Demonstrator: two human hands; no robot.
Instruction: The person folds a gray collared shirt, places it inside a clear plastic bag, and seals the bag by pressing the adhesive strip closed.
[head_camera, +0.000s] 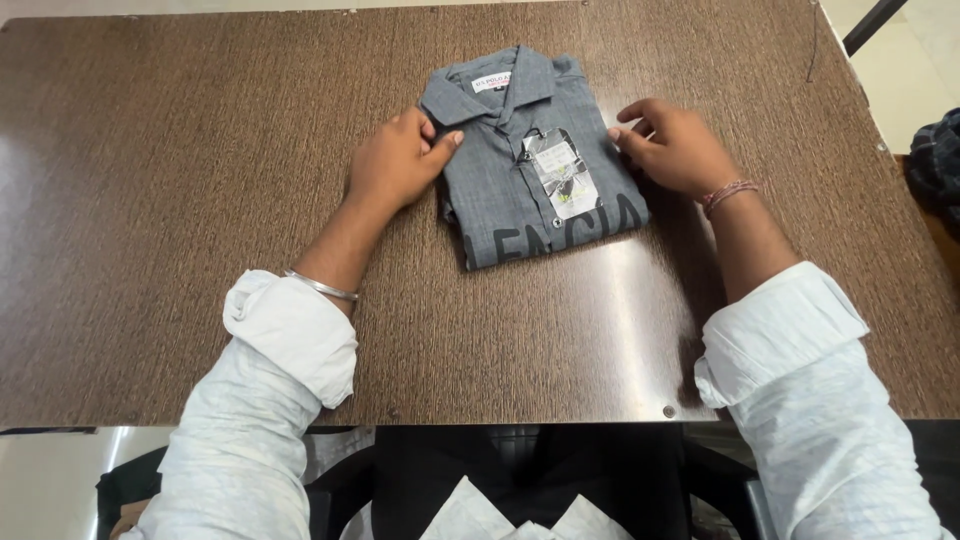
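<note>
A grey collared shirt (505, 170) lies folded into a neat rectangle on the brown table (180, 200), collar at the far end, with a shiny hang tag (562, 172) on its button placket and dark lettering along its near edge. My left hand (396, 160) rests against the shirt's left edge, thumb on the fabric. At the right edge my right hand (675, 145) touches the shirt with its fingertips. Neither hand grips anything. Both wrists wear bands and the white sleeves are rolled up.
The table's near edge runs across the bottom of the view, with a dark chair and my lap below it. A dark patterned object (938, 165) sits off the table at the far right, beside a pale floor.
</note>
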